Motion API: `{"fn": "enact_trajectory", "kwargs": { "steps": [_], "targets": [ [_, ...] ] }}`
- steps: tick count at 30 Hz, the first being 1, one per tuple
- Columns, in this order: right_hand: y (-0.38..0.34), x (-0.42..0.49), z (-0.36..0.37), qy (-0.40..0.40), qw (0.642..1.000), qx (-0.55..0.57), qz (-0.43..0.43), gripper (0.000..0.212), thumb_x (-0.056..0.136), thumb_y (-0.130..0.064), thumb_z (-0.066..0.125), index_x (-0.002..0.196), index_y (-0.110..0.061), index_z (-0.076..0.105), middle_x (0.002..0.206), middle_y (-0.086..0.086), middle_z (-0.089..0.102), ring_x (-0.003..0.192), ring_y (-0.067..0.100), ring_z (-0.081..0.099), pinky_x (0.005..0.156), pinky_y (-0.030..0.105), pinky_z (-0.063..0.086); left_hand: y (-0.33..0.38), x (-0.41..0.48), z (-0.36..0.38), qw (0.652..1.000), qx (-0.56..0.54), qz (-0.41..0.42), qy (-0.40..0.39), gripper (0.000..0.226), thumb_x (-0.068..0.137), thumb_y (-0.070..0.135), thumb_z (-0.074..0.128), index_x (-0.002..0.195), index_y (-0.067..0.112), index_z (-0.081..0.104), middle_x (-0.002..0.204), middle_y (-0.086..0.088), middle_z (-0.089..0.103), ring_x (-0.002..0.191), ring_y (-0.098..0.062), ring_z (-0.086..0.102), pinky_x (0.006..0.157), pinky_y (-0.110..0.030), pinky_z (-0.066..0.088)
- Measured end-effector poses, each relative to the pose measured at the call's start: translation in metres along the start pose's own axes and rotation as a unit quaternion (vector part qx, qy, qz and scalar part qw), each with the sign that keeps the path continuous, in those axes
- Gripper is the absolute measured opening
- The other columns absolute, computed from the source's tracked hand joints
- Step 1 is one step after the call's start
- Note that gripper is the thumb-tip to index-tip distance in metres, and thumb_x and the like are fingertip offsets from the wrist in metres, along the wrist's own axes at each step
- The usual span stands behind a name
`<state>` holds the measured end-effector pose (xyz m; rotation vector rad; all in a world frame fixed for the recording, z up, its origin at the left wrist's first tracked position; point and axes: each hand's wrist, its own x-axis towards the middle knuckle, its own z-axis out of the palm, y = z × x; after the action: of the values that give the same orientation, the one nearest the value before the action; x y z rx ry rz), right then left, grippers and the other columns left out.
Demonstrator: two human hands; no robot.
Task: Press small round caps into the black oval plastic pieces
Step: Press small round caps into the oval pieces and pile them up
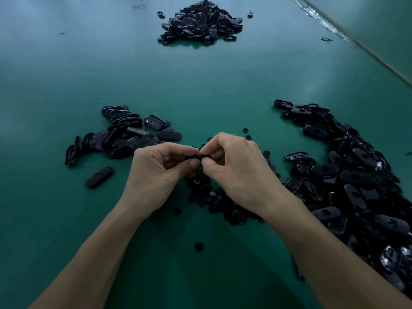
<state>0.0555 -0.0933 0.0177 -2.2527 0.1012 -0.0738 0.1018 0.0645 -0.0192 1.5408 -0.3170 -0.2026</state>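
Observation:
My left hand (156,172) and my right hand (236,168) meet over the middle of the green table, both pinching one black oval piece (197,156) between thumbs and fingers. The piece is seen edge-on and mostly hidden by my fingertips; whether a cap sits in it I cannot tell. Under and just behind my hands lies a scatter of small round caps (218,201). A big pile of black oval pieces (356,181) spreads along the right.
A smaller heap of oval pieces (124,134) lies to the left, with a single one (99,177) apart from it. Another pile (200,22) sits far back. A loose cap (199,246) lies near me. The green table (200,85) ends at a pale edge strip (347,36) at the upper right.

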Motion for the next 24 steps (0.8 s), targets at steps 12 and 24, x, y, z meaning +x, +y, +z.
{"fn": "enact_trajectory", "kwargs": {
  "steps": [12, 24],
  "targets": [
    [0.0, -0.004, -0.009, -0.013, 1.0, 0.015, -0.006, 0.017, 0.091, -0.012, 0.066, 0.101, -0.024, 0.074, 0.085, -0.013, 0.071, 0.079, -0.007, 0.064, 0.072, 0.005, 0.048, -0.001, -0.003, 0.002, 0.998, 0.033, 0.045, 0.029, 0.016, 0.071, 0.008, 0.081, 0.082, 0.019, 0.077, 0.078, -0.002, 0.077, 0.067, -0.014, 0.073, 0.067, -0.023, 0.06],
    [0.042, -0.004, -0.062, 0.047, 0.92, -0.323, 0.214, 0.047, 0.102, -0.03, 0.047, 0.149, -0.028, 0.042, 0.161, 0.017, 0.025, 0.148, 0.037, 0.018, 0.119, 0.049, 0.02, 0.005, 0.007, -0.015, 0.906, 0.295, 0.205, 0.223, 0.017, 0.088, 0.013, 0.075, 0.102, 0.023, 0.075, 0.09, 0.015, 0.066, 0.076, 0.003, 0.066, 0.073, -0.008, 0.051]
  ]
}}
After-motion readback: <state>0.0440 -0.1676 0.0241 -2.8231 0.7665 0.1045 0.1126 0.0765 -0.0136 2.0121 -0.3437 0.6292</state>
